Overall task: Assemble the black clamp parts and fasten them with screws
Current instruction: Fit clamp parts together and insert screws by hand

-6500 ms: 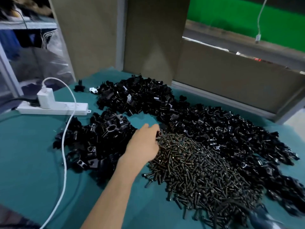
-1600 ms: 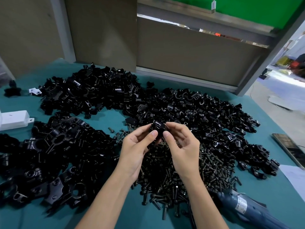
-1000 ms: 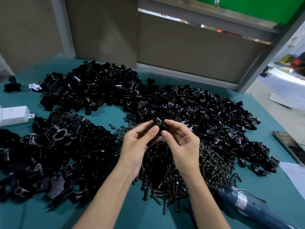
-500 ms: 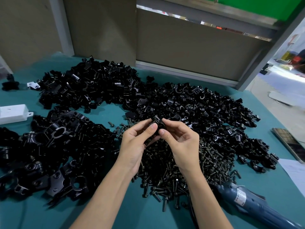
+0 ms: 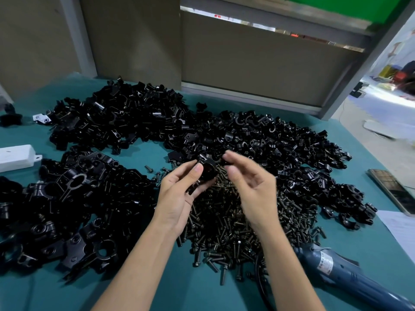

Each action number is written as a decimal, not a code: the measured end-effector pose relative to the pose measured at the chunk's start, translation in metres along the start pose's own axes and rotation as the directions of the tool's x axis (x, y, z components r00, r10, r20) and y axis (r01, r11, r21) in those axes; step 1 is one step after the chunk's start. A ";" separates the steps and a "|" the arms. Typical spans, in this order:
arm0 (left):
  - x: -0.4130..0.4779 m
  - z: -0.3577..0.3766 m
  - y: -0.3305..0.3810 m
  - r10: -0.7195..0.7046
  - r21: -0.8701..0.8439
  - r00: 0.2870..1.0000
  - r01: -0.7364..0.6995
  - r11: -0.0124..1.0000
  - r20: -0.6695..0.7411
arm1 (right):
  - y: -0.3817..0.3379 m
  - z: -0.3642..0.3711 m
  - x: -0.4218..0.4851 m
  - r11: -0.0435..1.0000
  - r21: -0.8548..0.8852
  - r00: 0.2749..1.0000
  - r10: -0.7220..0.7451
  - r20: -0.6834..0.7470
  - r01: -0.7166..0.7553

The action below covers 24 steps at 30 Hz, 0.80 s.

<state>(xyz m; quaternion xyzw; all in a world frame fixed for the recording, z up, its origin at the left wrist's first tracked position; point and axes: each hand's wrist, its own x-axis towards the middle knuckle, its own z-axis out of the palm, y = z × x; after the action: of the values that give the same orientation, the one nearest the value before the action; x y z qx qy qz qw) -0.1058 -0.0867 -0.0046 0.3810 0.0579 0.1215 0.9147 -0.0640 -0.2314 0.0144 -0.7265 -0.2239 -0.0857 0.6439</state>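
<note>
My left hand (image 5: 179, 198) grips a small black clamp part (image 5: 207, 169) between thumb and fingertips, above the far edge of a heap of dark screws (image 5: 235, 223). My right hand (image 5: 253, 191) hovers just right of the part, blurred, with thumb and forefinger apart and nothing visible between them. Loose black clamp halves (image 5: 283, 147) form a long heap behind and to the right of my hands. Another heap of clamp pieces (image 5: 116, 122) lies at the back left, and larger black clamp bodies (image 5: 67, 198) lie at the left.
A blue electric screwdriver (image 5: 343, 279) lies at the lower right on the teal table (image 5: 33, 292), its cable running under the screws. A white power strip (image 5: 15, 157) sits at the left edge. A dark flat slab (image 5: 390, 189) and a paper sheet (image 5: 402, 227) lie at the right.
Half a second ago both hands pinched the clamp part together. My right hand has since let go and drawn a little to the right, while the left keeps the part.
</note>
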 end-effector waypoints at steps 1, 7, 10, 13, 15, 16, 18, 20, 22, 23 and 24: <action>0.000 0.000 0.000 -0.018 -0.049 0.999 0.017 0.999 -0.029 | 0.000 -0.008 0.005 0.999 -0.048 0.997 0.000 -0.073 -0.003; -0.001 0.001 0.003 -0.070 -0.284 0.997 0.061 0.957 -0.020 | 0.009 -0.062 0.031 0.916 -0.382 0.964 0.021 -0.264 -0.125; -0.001 0.002 0.004 -0.081 -0.323 0.997 0.077 0.943 0.002 | 0.012 -0.075 0.034 0.843 -0.507 0.971 0.067 -0.230 -0.178; -0.001 0.002 0.005 -0.098 -0.339 0.995 0.088 0.937 -0.013 | 0.010 -0.080 0.034 0.824 -0.530 0.965 0.077 -0.251 -0.203; -0.001 0.002 0.005 -0.113 -0.343 0.993 0.097 0.934 -0.027 | 0.008 -0.079 0.033 0.797 -0.570 0.975 0.100 -0.200 -0.199; -0.001 0.002 0.005 -0.121 -0.344 0.992 0.102 0.933 -0.034 | 0.008 -0.077 0.033 0.776 -0.601 0.981 0.116 -0.158 -0.189; -0.001 0.003 0.004 -0.134 -0.341 0.990 0.113 0.933 -0.040 | 0.007 -0.070 0.035 0.733 -0.660 0.986 0.149 -0.080 -0.164; -0.002 0.004 0.004 -0.143 -0.333 0.989 0.122 0.935 -0.039 | 0.009 -0.061 0.039 0.677 -0.722 0.984 0.178 -0.024 -0.140; -0.002 0.004 0.004 -0.147 -0.326 0.988 0.125 0.937 -0.043 | 0.011 -0.050 0.043 0.618 -0.777 0.980 0.199 0.008 -0.119; -0.002 0.004 0.004 -0.149 -0.324 0.988 0.127 0.938 -0.044 | 0.013 -0.045 0.045 0.597 -0.794 0.976 0.215 0.022 -0.113; -0.002 0.004 0.004 -0.151 -0.324 0.988 0.129 0.937 -0.045 | 0.014 -0.039 0.047 0.571 -0.813 0.969 0.243 0.034 -0.115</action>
<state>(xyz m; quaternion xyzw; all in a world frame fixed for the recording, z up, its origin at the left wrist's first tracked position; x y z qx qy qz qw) -0.1072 -0.0872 0.0011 0.2181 0.0957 0.0770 0.9682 -0.0103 -0.2606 0.0274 -0.9616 -0.1312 -0.0599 0.2333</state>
